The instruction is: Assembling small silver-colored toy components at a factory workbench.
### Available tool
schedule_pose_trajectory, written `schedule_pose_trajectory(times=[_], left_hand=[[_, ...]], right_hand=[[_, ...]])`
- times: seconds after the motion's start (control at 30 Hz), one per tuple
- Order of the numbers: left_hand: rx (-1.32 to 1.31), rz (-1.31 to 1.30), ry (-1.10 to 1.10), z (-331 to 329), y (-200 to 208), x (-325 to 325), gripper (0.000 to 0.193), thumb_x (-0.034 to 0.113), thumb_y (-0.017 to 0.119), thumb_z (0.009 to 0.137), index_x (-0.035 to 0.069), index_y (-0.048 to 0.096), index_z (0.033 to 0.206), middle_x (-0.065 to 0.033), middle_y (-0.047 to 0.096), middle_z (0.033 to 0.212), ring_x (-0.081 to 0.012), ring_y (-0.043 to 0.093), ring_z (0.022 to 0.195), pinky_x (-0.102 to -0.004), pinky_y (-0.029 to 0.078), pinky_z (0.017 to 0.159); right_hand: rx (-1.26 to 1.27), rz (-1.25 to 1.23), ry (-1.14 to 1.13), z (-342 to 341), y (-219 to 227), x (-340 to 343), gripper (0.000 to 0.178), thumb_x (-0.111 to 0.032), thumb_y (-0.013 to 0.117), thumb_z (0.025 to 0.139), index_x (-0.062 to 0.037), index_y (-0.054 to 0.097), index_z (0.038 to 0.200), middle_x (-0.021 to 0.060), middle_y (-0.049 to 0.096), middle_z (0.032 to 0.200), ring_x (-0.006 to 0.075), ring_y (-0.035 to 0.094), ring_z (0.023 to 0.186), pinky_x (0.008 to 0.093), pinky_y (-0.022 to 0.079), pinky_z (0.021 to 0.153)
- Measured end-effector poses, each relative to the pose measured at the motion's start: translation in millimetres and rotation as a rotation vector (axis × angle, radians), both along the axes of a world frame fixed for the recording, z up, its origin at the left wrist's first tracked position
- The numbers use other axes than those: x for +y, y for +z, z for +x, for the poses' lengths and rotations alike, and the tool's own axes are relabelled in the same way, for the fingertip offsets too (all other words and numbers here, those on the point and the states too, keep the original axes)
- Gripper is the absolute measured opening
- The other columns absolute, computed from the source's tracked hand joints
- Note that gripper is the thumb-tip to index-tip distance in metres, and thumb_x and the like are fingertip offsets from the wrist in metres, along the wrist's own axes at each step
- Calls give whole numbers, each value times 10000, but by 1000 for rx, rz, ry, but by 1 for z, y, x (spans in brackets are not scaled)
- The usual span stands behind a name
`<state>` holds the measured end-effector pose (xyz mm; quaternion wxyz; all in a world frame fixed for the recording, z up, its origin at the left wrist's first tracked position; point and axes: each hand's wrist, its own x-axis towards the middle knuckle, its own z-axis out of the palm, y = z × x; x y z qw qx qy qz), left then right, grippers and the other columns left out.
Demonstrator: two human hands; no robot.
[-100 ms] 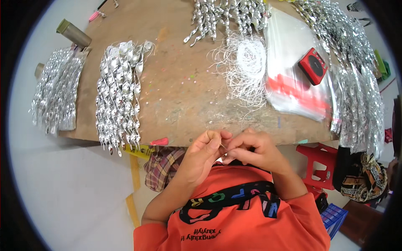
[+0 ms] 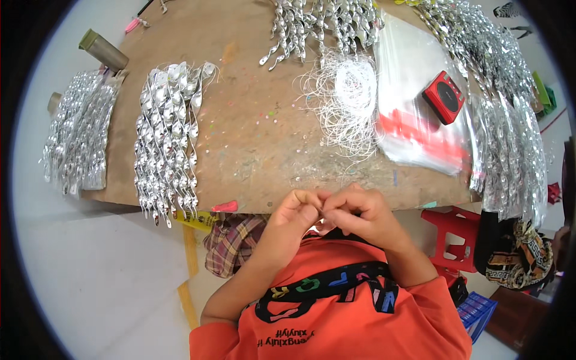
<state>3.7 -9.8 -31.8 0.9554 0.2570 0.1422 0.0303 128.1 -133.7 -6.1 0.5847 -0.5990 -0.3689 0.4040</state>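
Just in front of my orange shirt, at the table's near edge, my left hand [image 2: 293,223] and my right hand [image 2: 362,215] meet at the fingertips. Both are closed in a pinch, thumbs against forefingers. A thin pale string runs between them, mostly covered by the fingers. Beyond the right hand lies a loose tangle of white string [image 2: 355,90], with stray ends reaching toward the near edge. To the left, a bundle of twisted silver foil strips [image 2: 167,135] is spread out, its lower ends hanging over the edge.
More silver strips [image 2: 327,24] lie at the back. Bagged silver bundles [image 2: 81,132] sit far left, and others [image 2: 510,144] far right. A red speaker-like box [image 2: 444,97] rests on clear plastic bags [image 2: 414,60]. Beneath the table's right side stands a red stool [image 2: 450,237].
My fingertips have come closer together, and the strand that showed between them is now almost covered. The whole view has shifted slightly.
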Motion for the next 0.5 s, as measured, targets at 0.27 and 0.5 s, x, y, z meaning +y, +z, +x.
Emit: schedule_pose_trajectory(times=[0.27,0.5], left_hand=[[152,651,-113,-6,8,2,303,42,514,881,53,531,1183,-56,556,1040,-103,552,794,-244,473,704],[47,1100,13,-6,12,8,287,10,497,872,38,568,1149,-88,560,1027,-120,553,775,-234,479,664]], right_hand=[[171,-35,-240,2,-5,-6,83,-110,550,864,-32,536,889,-7,559,634,23,464,472,155,312,417],[270,-1,-382,8,-9,-6,33,-76,528,848,-46,527,863,-15,500,607,35,429,469,176,295,424]])
